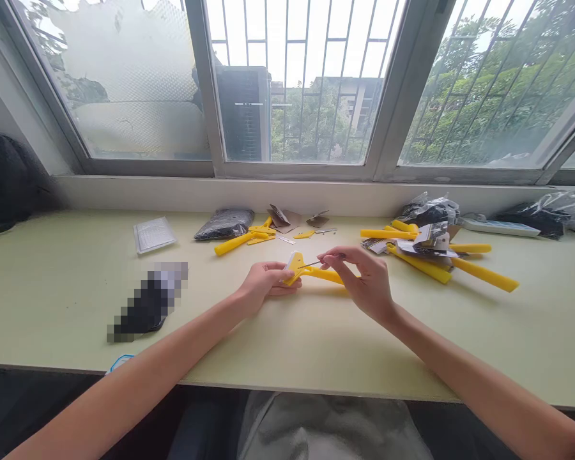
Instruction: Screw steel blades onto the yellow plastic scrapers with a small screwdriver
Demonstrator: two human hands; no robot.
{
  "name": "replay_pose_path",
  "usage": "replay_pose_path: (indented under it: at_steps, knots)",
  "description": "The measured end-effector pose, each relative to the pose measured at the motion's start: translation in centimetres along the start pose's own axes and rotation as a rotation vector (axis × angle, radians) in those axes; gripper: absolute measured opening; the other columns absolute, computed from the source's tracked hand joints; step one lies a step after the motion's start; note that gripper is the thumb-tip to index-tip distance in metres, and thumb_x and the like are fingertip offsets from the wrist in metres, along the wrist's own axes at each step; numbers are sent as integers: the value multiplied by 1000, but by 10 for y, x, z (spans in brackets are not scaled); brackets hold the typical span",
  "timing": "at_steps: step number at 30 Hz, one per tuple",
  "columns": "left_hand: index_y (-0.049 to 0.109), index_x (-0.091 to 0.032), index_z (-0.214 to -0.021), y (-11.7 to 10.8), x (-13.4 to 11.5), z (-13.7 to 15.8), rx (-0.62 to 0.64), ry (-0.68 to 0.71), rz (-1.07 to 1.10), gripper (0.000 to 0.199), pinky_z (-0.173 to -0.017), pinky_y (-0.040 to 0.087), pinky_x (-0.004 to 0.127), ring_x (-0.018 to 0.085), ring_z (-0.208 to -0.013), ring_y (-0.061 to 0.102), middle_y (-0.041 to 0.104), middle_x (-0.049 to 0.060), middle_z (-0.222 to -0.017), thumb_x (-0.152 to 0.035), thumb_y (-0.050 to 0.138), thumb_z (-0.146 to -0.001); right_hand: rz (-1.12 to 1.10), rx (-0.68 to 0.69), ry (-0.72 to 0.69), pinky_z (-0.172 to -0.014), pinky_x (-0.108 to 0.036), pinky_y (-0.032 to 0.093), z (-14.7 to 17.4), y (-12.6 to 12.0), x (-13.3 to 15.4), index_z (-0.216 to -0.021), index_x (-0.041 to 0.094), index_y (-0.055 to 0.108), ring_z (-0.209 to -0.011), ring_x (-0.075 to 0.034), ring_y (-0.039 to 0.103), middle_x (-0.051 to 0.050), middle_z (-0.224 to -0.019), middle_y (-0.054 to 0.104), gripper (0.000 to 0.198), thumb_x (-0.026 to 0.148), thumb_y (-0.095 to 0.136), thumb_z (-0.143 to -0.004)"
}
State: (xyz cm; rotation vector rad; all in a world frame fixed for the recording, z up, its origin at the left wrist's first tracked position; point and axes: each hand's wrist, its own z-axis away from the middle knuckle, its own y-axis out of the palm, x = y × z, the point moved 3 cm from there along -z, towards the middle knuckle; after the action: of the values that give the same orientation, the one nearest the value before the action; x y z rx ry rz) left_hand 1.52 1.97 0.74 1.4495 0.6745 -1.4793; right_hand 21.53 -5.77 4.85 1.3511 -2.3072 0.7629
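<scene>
My left hand (268,281) grips the head of a yellow-handled scraper (323,275), whose pale blade edge faces left. The scraper's handle points right and passes behind my other hand. In my right hand (364,278) a thin screwdriver (311,264) is pinched between thumb and fingers. Its tip reaches the yellow head of the scraper; whether it sits in a screw is too small to tell. Just beyond my hands lie another yellow scraper (237,243) and a small yellow piece (305,235) with a metal part beside it.
Several yellow scrapers (431,268) are piled at the right. Dark plastic-wrapped packs (225,223) lie along the back near the window. A clear plastic case (154,235) and a pixelated dark object (146,303) are on the left of the pale table (67,300). A white device (501,225) lies back right.
</scene>
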Motion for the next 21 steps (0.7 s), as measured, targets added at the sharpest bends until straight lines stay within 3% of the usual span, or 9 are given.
replay_pose_path:
  at_steps: [8,15,21]
  knots:
    - [71,-8,-100,4,-5,5,-50,-11,-31,27,-96,61,40,29,-95,76,76,19,-102,-18,80,-77,86,120,-212,-79,-36,61,7,4,5,-107,29,71,-88,-21,74,-3,-103,78,16,24,62,-95]
    - [69,-8,-99,7,-7,8,-64,-26,-33,29,-96,61,41,28,-91,77,76,19,-103,-18,82,-75,76,140,-227,-78,-36,61,8,6,9,-105,29,71,-88,-21,74,-3,-102,78,15,23,63,-95]
    - [68,-8,-99,3,-3,4,-58,-15,-9,33,-94,61,40,30,-91,77,76,20,-103,-14,84,-72,22,29,-176,-78,-35,61,5,-1,12,-107,26,68,-83,-19,74,-3,-97,77,14,20,60,-96]
